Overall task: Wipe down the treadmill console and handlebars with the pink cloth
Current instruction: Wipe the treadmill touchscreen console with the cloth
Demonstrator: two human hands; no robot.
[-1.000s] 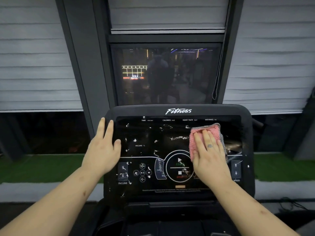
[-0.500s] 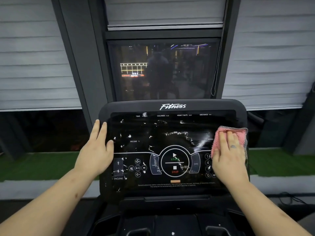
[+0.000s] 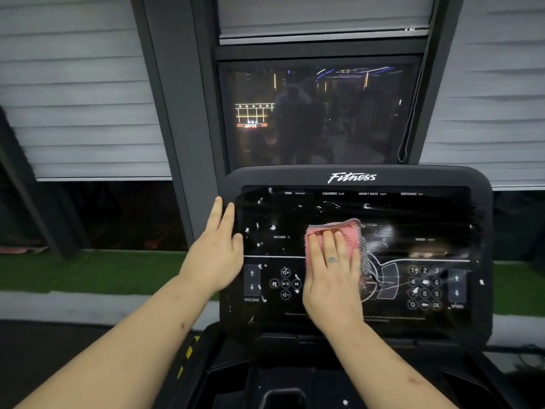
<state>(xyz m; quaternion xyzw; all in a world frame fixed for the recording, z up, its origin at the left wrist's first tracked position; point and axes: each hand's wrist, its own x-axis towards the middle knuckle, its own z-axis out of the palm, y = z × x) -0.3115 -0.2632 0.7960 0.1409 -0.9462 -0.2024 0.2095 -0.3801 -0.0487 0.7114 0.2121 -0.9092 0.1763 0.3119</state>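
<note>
The black treadmill console (image 3: pixel 354 176) fills the middle of the view, its glossy screen flecked with white specks on the left half. My right hand (image 3: pixel 331 278) lies flat on the pink cloth (image 3: pixel 349 231), pressing it against the centre of the screen, over the round start/stop dial. The cloth's grey-edged corner hangs out to the right of my fingers. My left hand (image 3: pixel 216 249) rests flat with fingers straight on the console's left edge, holding nothing. The handlebars are not visible.
Below the console lies a dark tray (image 3: pixel 277 388) with a recessed holder. Behind it stand a dark window (image 3: pixel 318 113) with reflections, grey pillars and grey blinds (image 3: pixel 82 93). A blind cord (image 3: pixel 408 119) hangs at the window's right. Green turf (image 3: pixel 88 270) runs along the floor.
My right hand has slid the cloth leftward from the screen's right edge to its centre. My left hand has stayed on the console's left edge. The camera has shifted left.
</note>
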